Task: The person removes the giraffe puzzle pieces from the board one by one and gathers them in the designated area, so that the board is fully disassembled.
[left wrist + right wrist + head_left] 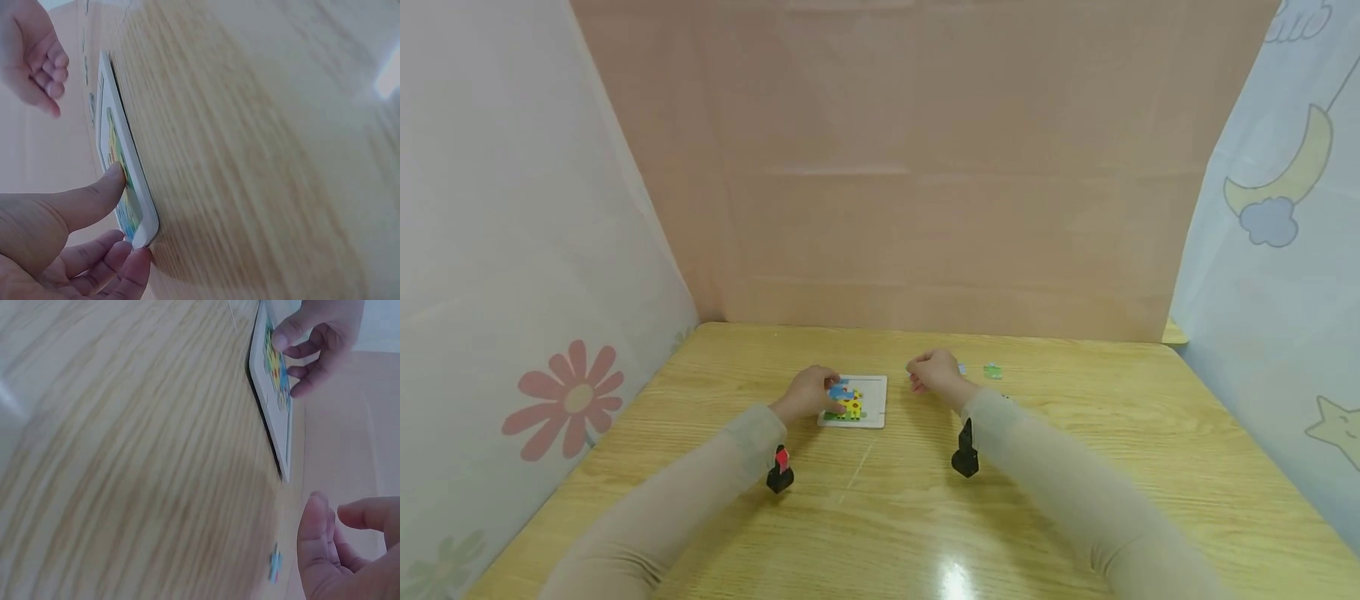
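A square white-framed puzzle board point(874, 403) lies flat on the table. A yellow giraffe and blue shapes fill its left part. My left hand point(807, 393) grips the board's left side, thumb point(100, 200) on the picture and fingers point(134, 272) at the frame's edge. My right hand point(936, 373) is raised over the table to the right of the board. Its thumb and forefinger stand apart in the right wrist view, with nothing visible between them. A small blue and red puzzle piece point(275, 564) lies on the table near that hand.
Right of my right hand lies a green puzzle piece point(992, 370), with a bluish piece point(962, 368) partly behind the hand. The wooden table point(880, 517) ends at a tan curtain point(910, 208). Printed white sheets point(535, 250) hang at both sides.
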The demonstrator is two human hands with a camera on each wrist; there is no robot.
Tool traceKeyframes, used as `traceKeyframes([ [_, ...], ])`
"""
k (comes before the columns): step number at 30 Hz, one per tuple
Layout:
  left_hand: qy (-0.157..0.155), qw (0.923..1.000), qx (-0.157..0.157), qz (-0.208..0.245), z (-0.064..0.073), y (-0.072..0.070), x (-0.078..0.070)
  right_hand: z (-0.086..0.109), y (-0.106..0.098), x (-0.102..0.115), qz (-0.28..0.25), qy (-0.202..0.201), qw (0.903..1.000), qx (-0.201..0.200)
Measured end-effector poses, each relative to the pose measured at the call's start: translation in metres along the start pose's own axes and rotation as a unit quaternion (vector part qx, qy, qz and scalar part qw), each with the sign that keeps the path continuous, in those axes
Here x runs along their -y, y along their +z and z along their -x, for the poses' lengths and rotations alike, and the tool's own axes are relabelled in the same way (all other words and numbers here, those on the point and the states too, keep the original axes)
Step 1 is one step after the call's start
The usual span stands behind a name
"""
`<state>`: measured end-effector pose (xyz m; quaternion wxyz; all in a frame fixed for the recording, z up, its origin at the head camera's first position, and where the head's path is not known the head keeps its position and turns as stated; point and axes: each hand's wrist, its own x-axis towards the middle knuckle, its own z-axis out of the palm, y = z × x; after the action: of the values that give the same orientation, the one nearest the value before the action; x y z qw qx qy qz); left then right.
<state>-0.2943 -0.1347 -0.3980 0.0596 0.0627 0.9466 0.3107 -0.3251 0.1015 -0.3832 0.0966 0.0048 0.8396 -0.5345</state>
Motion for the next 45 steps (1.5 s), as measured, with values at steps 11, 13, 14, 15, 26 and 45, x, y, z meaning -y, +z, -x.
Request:
traceKeyframes([
  [11, -0.012, 0.9995, -0.006, 0.03, -0.002, 0.003, 0.0, -0.012, 0.042, 0.009, 0.028, -0.016, 0.9978, 0.057],
  [13, -0.014, 0.9994, -0.007, 0.032, -0.001, 0.002, 0.0, -0.014, 0.047, 0.009, 0.039, -0.014, 0.9971, 0.064],
  [14, -0.016, 0.9993, -0.008, 0.032, -0.001, 0.002, 0.0, -0.014, 0.049, 0.009, 0.043, -0.014, 0.9967, 0.067],
  [15, -0.018, 0.9994, -0.009, 0.029, -0.001, 0.002, 0.0, -0.015, 0.051, 0.009, 0.054, -0.016, 0.996, 0.069],
  [26, -0.03, 0.9986, -0.007, 0.043, -0.003, 0.004, 0.002, -0.018, 0.064, 0.007, 0.119, -0.052, 0.9882, 0.082],
  [45, -0.018, 0.9989, -0.013, 0.04, -0.002, 0.002, 0.0, -0.014, 0.074, 0.015, 0.104, -0.06, 0.9885, 0.092],
])
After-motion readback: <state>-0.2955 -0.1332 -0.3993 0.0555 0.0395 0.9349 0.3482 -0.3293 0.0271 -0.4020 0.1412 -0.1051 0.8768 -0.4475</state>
